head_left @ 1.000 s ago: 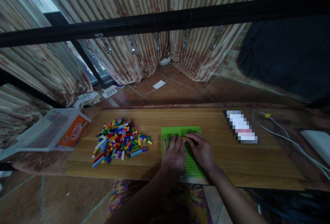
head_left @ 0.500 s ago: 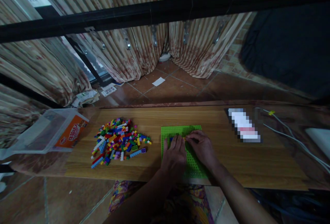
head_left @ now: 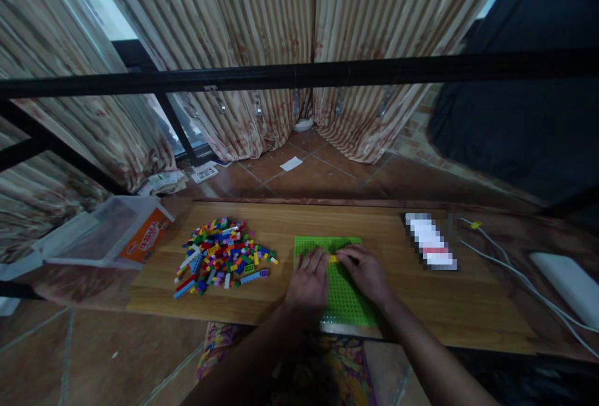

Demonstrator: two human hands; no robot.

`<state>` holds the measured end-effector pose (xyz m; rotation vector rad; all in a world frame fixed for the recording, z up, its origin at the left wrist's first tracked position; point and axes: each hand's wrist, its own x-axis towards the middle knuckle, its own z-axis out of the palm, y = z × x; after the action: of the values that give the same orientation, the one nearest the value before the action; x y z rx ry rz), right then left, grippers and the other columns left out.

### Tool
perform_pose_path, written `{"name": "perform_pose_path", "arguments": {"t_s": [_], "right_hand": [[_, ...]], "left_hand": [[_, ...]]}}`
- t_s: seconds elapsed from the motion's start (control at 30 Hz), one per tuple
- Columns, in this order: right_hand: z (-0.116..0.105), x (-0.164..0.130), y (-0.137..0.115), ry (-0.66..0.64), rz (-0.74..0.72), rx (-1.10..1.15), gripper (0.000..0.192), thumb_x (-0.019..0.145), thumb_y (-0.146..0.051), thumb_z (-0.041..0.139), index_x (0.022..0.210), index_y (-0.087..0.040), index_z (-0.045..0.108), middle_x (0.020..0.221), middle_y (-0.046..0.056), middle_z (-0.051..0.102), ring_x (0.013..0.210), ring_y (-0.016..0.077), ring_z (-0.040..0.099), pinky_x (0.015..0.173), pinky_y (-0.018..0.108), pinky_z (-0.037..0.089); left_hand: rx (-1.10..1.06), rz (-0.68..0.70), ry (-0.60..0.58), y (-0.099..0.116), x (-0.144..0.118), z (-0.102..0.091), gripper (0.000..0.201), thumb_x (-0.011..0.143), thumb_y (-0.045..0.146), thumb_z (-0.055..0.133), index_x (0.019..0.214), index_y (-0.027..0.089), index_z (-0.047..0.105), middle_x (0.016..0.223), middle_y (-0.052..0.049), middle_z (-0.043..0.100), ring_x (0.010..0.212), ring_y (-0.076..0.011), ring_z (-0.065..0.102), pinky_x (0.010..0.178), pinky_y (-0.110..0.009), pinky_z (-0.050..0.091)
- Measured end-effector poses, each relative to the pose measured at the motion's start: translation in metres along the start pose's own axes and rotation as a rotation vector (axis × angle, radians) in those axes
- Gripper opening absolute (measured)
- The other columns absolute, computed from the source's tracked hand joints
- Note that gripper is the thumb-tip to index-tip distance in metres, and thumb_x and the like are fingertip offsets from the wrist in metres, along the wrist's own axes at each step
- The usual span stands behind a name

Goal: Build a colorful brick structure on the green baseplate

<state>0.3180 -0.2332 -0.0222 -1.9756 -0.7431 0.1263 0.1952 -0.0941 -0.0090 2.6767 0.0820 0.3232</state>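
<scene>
A green studded baseplate (head_left: 344,303) lies flat on the wooden tabletop (head_left: 281,225) in front of me. My left hand (head_left: 309,278) rests palm down on the plate's left half, fingers together. My right hand (head_left: 367,272) rests on the plate's middle, its fingertips pressed on a small yellow brick (head_left: 333,259) between the two hands. A heap of several loose coloured bricks (head_left: 222,256) lies on the table to the left of the plate.
A clear plastic tub (head_left: 105,234) with an orange label lies tipped at the table's left end. A blurred flat object (head_left: 430,241) and white cables (head_left: 505,253) lie to the right, with a white device (head_left: 568,278) at far right. A black bar (head_left: 299,75) crosses above.
The camera has tilted, so the table sits slightly lower in view. Both hands stay on the baseplate, fingers still at the yellow brick.
</scene>
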Motion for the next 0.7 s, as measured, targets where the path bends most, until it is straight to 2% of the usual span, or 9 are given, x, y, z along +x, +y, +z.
{"name": "perform_pose_path", "arguments": {"t_s": [0.07,0.13,0.23,0.3,0.47,0.57,0.7], "right_hand": [[-0.004,-0.002,-0.001,0.059,0.031,0.019,0.031,0.089,-0.043,0.05,0.092,-0.021,0.072,0.095,0.008,0.071,0.089,0.0218,0.065,0.084,0.037,0.051],[-0.007,-0.005,-0.004,0.144,0.04,0.006,0.034,0.09,-0.043,0.048,0.098,-0.02,0.071,0.101,0.01,0.071,0.094,0.0231,0.065,0.087,0.039,0.051],[-0.006,-0.011,-0.014,0.216,0.0,-0.028,0.035,0.092,-0.041,0.044,0.104,-0.02,0.069,0.108,0.011,0.069,0.1,0.0236,0.064,0.091,0.04,0.05],[-0.003,-0.016,-0.021,0.232,-0.008,-0.038,0.035,0.093,-0.039,0.042,0.109,-0.02,0.067,0.111,0.011,0.068,0.103,0.0232,0.064,0.092,0.04,0.049],[0.012,-0.028,-0.025,0.223,0.046,-0.01,0.035,0.092,-0.035,0.043,0.115,-0.018,0.063,0.113,0.013,0.067,0.105,0.0234,0.063,0.094,0.042,0.049],[0.019,-0.033,-0.018,0.236,0.126,0.08,0.036,0.092,-0.038,0.045,0.116,-0.017,0.062,0.114,0.014,0.066,0.103,0.0238,0.063,0.093,0.044,0.049],[0.026,-0.038,-0.008,0.264,0.226,0.254,0.036,0.09,-0.042,0.048,0.115,-0.019,0.062,0.114,0.013,0.066,0.094,0.0219,0.065,0.082,0.041,0.055]], "left_hand": [[-0.09,-0.057,0.051,-0.006,-0.006,-0.008,0.052,0.089,0.02,0.04,0.14,0.011,0.038,0.145,-0.016,0.044,0.137,-0.0259,0.037,0.112,-0.049,0.032],[-0.21,-0.171,0.099,-0.009,-0.013,-0.013,0.054,0.089,0.021,0.04,0.142,0.01,0.035,0.145,-0.017,0.043,0.136,-0.0259,0.037,0.112,-0.048,0.033],[-0.462,-0.351,0.131,-0.009,-0.02,-0.012,0.057,0.088,0.025,0.044,0.143,0.013,0.034,0.143,-0.017,0.046,0.134,-0.0258,0.042,0.111,-0.046,0.035],[-0.648,-0.418,0.144,-0.007,-0.019,-0.008,0.06,0.088,0.028,0.046,0.145,0.015,0.031,0.142,-0.016,0.047,0.132,-0.0244,0.045,0.11,-0.044,0.037],[-0.918,-0.489,0.166,-0.006,-0.007,0.005,0.063,0.085,0.027,0.052,0.144,0.018,0.031,0.143,-0.014,0.047,0.129,-0.0231,0.048,0.102,-0.04,0.045],[-0.971,-0.522,0.155,-0.008,-0.004,0.009,0.062,0.084,0.026,0.053,0.143,0.019,0.033,0.144,-0.013,0.046,0.13,-0.023,0.046,0.103,-0.04,0.044],[-0.951,-0.507,0.124,-0.01,-0.008,0.008,0.062,0.084,0.024,0.052,0.143,0.019,0.033,0.142,-0.013,0.047,0.129,-0.0229,0.046,0.103,-0.04,0.043]]}}
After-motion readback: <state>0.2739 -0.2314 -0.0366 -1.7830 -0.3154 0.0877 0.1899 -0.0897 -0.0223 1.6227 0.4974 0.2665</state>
